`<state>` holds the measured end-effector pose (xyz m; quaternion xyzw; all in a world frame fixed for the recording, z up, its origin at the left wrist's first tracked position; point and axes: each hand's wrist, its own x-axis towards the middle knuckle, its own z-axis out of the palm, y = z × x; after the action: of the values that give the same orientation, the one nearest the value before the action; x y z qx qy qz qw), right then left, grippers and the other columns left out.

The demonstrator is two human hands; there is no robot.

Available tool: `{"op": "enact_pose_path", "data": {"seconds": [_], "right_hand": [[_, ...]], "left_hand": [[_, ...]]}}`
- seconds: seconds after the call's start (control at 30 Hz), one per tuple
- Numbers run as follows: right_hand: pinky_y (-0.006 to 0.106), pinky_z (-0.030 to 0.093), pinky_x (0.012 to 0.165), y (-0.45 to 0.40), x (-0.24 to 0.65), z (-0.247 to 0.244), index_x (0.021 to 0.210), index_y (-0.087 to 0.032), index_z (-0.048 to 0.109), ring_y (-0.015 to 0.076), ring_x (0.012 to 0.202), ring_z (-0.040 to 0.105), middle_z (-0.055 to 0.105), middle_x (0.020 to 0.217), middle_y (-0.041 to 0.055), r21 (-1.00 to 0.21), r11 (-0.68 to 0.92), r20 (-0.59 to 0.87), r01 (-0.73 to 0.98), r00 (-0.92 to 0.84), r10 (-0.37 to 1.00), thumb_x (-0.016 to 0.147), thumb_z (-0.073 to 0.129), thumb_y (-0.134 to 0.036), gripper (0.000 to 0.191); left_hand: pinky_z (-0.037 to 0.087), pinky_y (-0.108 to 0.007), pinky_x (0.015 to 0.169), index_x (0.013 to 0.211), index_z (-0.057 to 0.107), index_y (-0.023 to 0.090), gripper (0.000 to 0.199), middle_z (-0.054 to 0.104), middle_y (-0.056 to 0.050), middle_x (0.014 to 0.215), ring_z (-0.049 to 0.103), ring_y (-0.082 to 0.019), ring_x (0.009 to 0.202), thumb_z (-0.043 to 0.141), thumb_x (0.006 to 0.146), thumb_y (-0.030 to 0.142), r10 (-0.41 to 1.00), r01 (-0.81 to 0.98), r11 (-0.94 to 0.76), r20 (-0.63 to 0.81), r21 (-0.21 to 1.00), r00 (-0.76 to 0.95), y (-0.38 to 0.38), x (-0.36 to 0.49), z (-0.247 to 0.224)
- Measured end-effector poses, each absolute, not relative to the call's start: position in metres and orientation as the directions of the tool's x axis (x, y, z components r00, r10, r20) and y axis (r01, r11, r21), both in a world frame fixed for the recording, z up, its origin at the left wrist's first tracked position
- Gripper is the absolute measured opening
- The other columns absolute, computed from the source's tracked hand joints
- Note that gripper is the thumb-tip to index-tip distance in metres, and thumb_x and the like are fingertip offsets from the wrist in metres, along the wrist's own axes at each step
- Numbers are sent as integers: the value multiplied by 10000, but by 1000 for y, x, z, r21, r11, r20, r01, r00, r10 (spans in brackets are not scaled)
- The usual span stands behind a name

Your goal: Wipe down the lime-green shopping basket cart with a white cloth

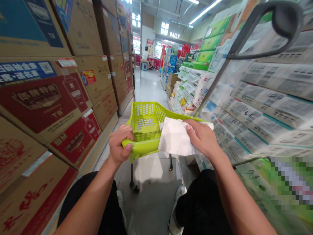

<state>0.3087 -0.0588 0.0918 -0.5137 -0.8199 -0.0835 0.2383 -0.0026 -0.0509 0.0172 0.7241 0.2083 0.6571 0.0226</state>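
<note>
A lime-green plastic shopping cart (144, 109) with a perforated basket stands in front of me. My left hand (121, 141) is closed around the left end of its green handle (144, 146), the thumb lying on the near side. A white tissue (174, 137) covers the right part of the handle and hangs down toward me. My right hand (201, 134) grips the tissue against the handle, its fingers partly hidden. The slatted bottom of the basket shows through the open top.
Stacked cardboard boxes (49, 94) line the left side. Wrapped paper packs (266, 98) are piled on the right. A dark grey loop handle (269, 31) on a metal rod rises at upper right. Caster wheels (134, 186) stand near my shoes. A person (145, 55) sits far down the aisle.
</note>
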Motion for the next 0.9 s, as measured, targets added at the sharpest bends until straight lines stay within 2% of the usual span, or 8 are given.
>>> {"op": "enact_pose_path", "data": {"seconds": [0.07,0.13,0.23,0.37,0.47,0.6,0.77,0.9], "right_hand": [[390,473,828,-52,315,93,1139,-189,694,287,925,694,757,1004,108,-79,379,446,922,-308,840,1075,279,-438,488],[380,460,848,-51,309,92,1189,-184,677,286,972,680,749,1065,115,-60,382,470,922,-311,826,1071,299,-430,467],[384,434,944,-59,279,91,1250,-178,656,283,1088,638,716,1177,125,-37,457,541,889,-367,757,1061,341,-415,437],[396,407,990,-73,228,94,1139,-199,695,271,1069,616,716,1114,105,6,610,511,793,-527,679,1052,393,-442,398],[383,412,975,-77,212,96,1107,-203,703,261,1056,616,719,1090,100,-11,647,494,763,-558,667,1049,416,-459,389],[376,420,960,-66,236,100,1209,-199,684,271,1091,633,728,1146,107,-54,528,471,847,-445,762,1051,396,-516,456],[346,434,843,-53,276,108,1173,-237,692,261,1058,675,743,1172,74,-132,287,335,949,-230,914,1055,372,-468,411],[410,403,957,-75,245,105,1140,-201,705,294,1108,641,741,1145,115,-46,304,444,951,-253,859,1027,424,-491,419]], "left_hand": [[356,-378,644,639,482,217,404,444,-2,570,434,-159,551,480,954,472,358,260,-901,934,348,-8,-47,0,15],[360,-385,643,623,478,218,415,447,-7,562,441,-166,552,483,950,473,370,252,-892,927,375,-69,-43,5,14],[366,-390,646,615,474,217,432,469,-16,569,461,-177,571,494,944,496,394,227,-887,915,402,-85,-41,10,15],[352,-386,644,612,484,212,441,471,-19,579,454,-179,589,493,950,496,440,199,-877,897,438,-39,-41,9,19],[336,-378,642,603,487,208,442,458,-13,569,429,-172,579,507,943,489,452,160,-880,892,447,-3,-38,-1,20],[339,-377,652,605,496,205,391,468,-14,568,433,-173,577,541,916,439,454,91,-888,891,451,15,-31,-14,17],[333,-375,653,610,488,207,386,447,-7,562,422,-169,569,525,920,434,442,118,-889,897,442,-34,-36,-7,16],[316,-368,637,595,443,211,427,425,0,550,406,-164,557,507,931,467,432,171,-883,899,437,-71,-45,11,20]]}}
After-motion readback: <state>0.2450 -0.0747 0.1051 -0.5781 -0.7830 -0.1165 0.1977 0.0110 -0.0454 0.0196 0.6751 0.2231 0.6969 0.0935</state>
